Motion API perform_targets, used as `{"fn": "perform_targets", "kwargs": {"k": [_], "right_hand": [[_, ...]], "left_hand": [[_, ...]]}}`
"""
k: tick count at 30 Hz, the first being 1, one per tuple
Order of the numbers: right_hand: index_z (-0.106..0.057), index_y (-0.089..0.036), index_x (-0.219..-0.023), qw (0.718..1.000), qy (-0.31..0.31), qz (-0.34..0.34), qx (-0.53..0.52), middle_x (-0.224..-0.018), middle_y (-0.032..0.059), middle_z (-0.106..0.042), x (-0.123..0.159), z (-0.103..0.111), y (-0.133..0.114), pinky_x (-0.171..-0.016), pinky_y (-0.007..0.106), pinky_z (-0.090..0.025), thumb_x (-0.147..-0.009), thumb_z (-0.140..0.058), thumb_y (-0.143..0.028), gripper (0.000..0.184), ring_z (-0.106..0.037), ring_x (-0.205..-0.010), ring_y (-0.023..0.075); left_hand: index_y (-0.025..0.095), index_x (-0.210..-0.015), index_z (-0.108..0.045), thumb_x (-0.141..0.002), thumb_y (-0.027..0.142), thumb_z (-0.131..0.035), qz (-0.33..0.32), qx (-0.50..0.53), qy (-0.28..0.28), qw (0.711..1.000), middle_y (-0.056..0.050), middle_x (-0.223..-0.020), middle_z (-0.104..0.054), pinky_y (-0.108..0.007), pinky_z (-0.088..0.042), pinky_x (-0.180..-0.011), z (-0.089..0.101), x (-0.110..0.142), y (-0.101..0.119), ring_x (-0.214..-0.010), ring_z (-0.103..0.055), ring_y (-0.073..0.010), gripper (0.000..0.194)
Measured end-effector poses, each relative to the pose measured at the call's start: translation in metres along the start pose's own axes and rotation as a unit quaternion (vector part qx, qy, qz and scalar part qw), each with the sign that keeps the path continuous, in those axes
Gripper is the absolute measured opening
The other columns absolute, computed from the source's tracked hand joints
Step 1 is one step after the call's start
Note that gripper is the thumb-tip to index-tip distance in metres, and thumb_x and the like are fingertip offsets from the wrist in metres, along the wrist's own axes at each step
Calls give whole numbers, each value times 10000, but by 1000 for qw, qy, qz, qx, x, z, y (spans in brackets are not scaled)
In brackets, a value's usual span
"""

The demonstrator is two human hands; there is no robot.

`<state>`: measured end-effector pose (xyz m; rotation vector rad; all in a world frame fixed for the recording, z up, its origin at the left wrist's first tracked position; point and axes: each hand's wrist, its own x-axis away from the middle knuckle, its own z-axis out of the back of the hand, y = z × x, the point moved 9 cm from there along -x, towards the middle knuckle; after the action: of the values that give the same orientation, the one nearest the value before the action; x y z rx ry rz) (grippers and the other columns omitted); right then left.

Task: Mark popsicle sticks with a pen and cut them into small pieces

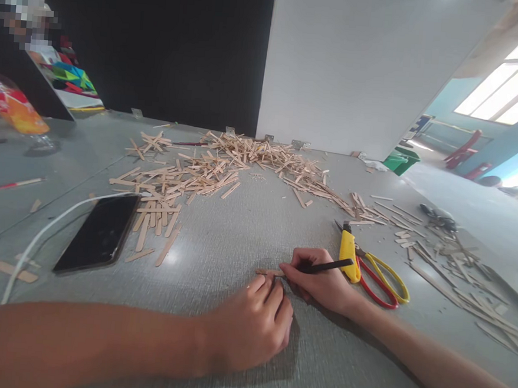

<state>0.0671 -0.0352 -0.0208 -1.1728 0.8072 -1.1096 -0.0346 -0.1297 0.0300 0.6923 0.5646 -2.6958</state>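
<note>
Grey table (247,228): l. hand (250,326) pins stick (268,272), r. hand (321,284) w/ pen (327,266), probably marking.

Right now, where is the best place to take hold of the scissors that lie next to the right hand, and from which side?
Probably by the looped handles of the scissors, coming from the right. The red and yellow loops lie flat and open on the table, pointing away from the right hand. The yellow-covered blade end sits close against that hand and its pen, so that side is crowded.

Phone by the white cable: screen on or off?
Off. The phone lies flat on the table, its screen plain black except for glare.
</note>
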Motion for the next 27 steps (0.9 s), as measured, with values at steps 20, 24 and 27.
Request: {"fn": "perform_targets", "kwargs": {"k": [20,24,27], "right_hand": [[-524,-210,-662,1000,18,-22,10,-473,-44,-564,-1,0,7,-317,177,-301,-906,-731,-463,407,-464,-337,71],[-518,-212,-658,1000,15,-25,8,-473,-39,-566,-2,-1,5,-310,181,-289,-901,-720,-494,424,-450,-327,70],[-521,-210,-659,1000,10,-17,7,-465,-46,-551,-2,-3,3,-319,181,-282,-906,-716,-487,419,-430,-330,65]], "left_hand": [[38,-932,-726,-953,202,-475,0,-8,9,1000,-202,-922,-769,-417,-591,-819,-2,2,1,-923,-748,-315,300],[42,-934,-730,-964,195,-451,-1,-8,8,1000,-203,-930,-773,-419,-592,-831,-2,2,1,-953,-748,-316,319],[38,-926,-730,-962,190,-454,0,-4,7,1000,-205,-927,-772,-419,-593,-836,-2,1,1,-947,-749,-320,317]]}}
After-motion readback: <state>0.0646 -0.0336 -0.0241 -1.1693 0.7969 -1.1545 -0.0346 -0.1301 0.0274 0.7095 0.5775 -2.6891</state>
